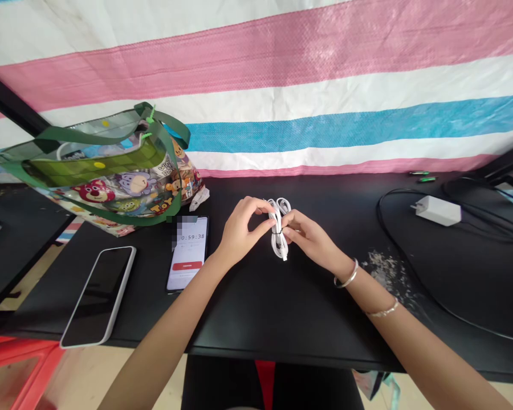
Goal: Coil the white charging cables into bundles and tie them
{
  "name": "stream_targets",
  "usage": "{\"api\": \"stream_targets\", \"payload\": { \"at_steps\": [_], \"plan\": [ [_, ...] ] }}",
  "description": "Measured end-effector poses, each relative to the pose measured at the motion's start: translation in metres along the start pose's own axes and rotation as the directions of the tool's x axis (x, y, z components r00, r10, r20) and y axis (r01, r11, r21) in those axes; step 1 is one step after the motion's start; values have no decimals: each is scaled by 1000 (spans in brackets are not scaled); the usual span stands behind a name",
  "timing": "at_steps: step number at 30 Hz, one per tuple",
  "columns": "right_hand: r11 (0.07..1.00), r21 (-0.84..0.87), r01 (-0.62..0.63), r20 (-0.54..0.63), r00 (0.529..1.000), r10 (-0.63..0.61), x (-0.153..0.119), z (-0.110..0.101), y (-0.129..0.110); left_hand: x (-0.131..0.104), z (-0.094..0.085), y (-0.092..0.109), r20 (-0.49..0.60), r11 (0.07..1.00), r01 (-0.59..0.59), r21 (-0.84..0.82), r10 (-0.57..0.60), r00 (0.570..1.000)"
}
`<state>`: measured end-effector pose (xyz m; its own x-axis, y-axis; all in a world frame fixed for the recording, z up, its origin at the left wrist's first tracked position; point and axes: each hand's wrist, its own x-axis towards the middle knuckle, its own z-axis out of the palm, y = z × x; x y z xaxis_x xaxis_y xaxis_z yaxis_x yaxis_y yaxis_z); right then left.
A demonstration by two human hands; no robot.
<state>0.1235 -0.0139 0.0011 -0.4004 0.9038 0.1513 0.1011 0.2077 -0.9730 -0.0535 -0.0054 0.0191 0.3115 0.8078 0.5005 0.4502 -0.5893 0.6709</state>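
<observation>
A white charging cable [279, 242], coiled into a bundle with a dark tie round its middle, is held just over the black table. My left hand [248, 225] pinches the bundle from the left, thumb and fingertips on the coils. From the other side my right hand [305, 236] grips it near the tie, its fingers bent against the loops. One white cable end points down at the bottom of the bundle. Left of my left hand lies a phone with a lit timer screen [190, 250].
A second phone with a pale case [98, 296] lies near the table's front left edge. Behind it stands a cartoon-print tote bag [137, 188]. On the right are a white charger plug [438, 210], a black cable [404, 262] and scattered light crumbs [387, 270]. Striped sheeting [282, 62] hangs behind.
</observation>
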Motion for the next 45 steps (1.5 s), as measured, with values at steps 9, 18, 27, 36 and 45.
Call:
{"api": "stream_targets", "payload": {
  "at_steps": [9,18,27,36,45],
  "plan": [
    [1000,-13,-19,-88,996,18,0,-2,4,-3,4,5,-71,995,-12,101,19,997],
    [974,173,-146,-30,988,154,-4,7,2,-6,7,2,-85,998,25,61,-20,996],
    [972,185,-145,-63,985,159,-3,6,0,-4,7,2,-100,996,3,91,6,995],
    [973,187,-133,-72,986,148,-3,7,1,-6,7,-2,-71,970,-27,243,46,996],
    [973,182,-142,-95,982,161,-4,9,2,-5,7,-4,-124,906,-112,407,176,976]
  ]
}}
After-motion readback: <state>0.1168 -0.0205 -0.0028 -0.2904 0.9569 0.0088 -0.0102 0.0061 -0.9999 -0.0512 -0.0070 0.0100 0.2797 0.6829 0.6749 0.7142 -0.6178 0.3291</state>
